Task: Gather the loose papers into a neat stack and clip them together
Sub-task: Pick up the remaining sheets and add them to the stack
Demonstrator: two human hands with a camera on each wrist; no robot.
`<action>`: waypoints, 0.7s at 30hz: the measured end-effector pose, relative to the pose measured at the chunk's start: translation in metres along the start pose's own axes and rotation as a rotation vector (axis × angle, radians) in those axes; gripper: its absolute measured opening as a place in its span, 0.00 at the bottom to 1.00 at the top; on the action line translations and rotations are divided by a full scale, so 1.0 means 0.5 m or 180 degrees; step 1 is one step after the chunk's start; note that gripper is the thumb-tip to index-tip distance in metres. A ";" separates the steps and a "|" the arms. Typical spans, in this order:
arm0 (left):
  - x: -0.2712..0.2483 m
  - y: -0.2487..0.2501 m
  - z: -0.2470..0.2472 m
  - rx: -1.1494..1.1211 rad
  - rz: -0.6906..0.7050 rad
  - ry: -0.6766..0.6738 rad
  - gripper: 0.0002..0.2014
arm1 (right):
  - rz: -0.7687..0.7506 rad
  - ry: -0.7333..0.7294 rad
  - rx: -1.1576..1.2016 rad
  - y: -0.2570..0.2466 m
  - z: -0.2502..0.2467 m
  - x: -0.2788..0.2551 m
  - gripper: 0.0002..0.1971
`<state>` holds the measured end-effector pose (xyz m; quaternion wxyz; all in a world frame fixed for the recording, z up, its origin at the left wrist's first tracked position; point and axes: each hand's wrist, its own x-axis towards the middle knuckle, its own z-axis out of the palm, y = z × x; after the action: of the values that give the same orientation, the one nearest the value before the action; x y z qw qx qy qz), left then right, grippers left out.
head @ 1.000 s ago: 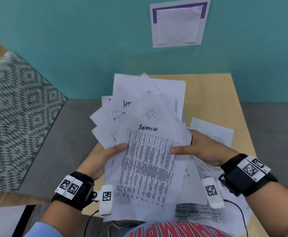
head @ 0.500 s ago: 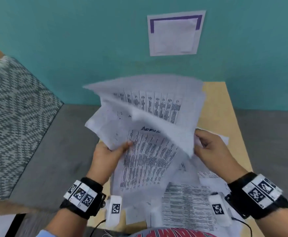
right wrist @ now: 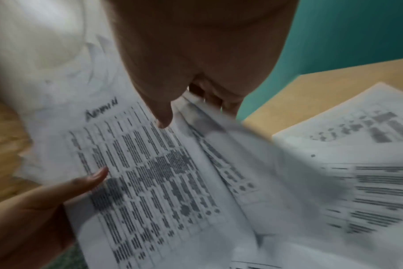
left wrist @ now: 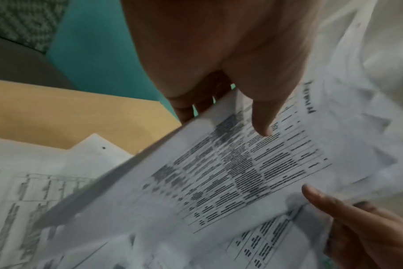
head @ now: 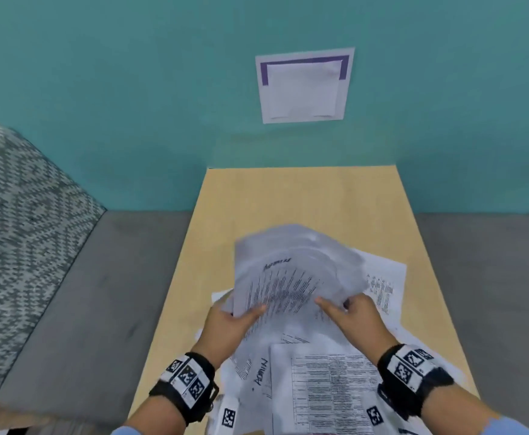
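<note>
Head view: bundle of papers [head: 291, 277] held up off the desk [head: 288, 196] between both hands, fanned and blurred, top sheet a printed table with a handwritten heading. Left hand [head: 225, 324] grip: thumb on top of the sheet's left edge, fingers under it, so grasping the bundle. Right hand [head: 357, 318] grip: thumb on the right side of the top sheet, fingers behind, also grasping the bundle.

Left wrist view: left hand [left wrist: 219, 54] thumb pressed on the printed table, fingers curled under the paper edge; bundle [left wrist: 230, 172] edges uneven, not squared. Right thumb visible at lower right on the same sheet.

Right wrist view: right hand [right wrist: 196, 54] thumb down on the top sheet [right wrist: 150, 172], fingers behind the bundle's far edge; left thumb at lower left on the same sheet.

More loose sheets [head: 329, 390] lie on the desk under and in front of the hands, overlapping at different angles; one sheet [head: 382, 284] sticks out to the right beyond the held bundle. Far half of the desk bare wood.

Around: teal wall [head: 131, 105] with a white-and-purple paper [head: 304, 86] stuck on it, grey seat [head: 84, 293] on both sides of the desk, patterned cushion [head: 15, 230] at left. Both wrists carry black bands with marker tags.
</note>
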<state>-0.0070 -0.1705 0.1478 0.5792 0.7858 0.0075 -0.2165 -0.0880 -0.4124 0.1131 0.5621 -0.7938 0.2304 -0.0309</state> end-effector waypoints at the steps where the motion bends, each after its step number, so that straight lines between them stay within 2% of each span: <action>1: 0.002 -0.004 -0.001 0.0095 0.0003 -0.0008 0.07 | 0.0033 -0.0047 -0.0035 0.010 0.002 0.002 0.23; 3: 0.011 -0.014 -0.006 -0.0130 0.0040 0.0050 0.08 | -0.0086 -0.0019 0.0084 0.007 0.002 -0.001 0.20; 7: 0.014 -0.001 -0.023 -0.0363 0.0359 0.0223 0.16 | -0.0432 0.0516 0.0422 -0.015 -0.006 -0.008 0.24; 10: 0.017 -0.006 -0.027 -0.0333 0.0331 0.0157 0.19 | -0.0406 0.0450 0.0651 -0.003 -0.004 -0.012 0.15; 13: 0.003 0.007 -0.014 -0.0258 0.0047 -0.0060 0.14 | -0.0129 0.0256 0.0504 0.026 0.007 -0.008 0.11; 16: -0.014 0.034 -0.007 -0.0352 0.0165 -0.0014 0.08 | -0.0228 0.0287 0.0446 0.011 0.009 -0.004 0.04; 19: -0.010 0.034 -0.024 -0.0441 0.0317 0.0035 0.15 | -0.0505 0.0467 0.0824 -0.019 0.004 -0.003 0.05; 21: 0.002 0.024 -0.040 -0.0486 0.0281 0.0077 0.20 | -0.0670 0.0491 0.0998 -0.028 -0.001 -0.002 0.14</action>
<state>0.0037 -0.1564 0.1631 0.6463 0.7415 -0.0036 -0.1801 -0.0845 -0.4087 0.1261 0.6531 -0.7115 0.1809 -0.1857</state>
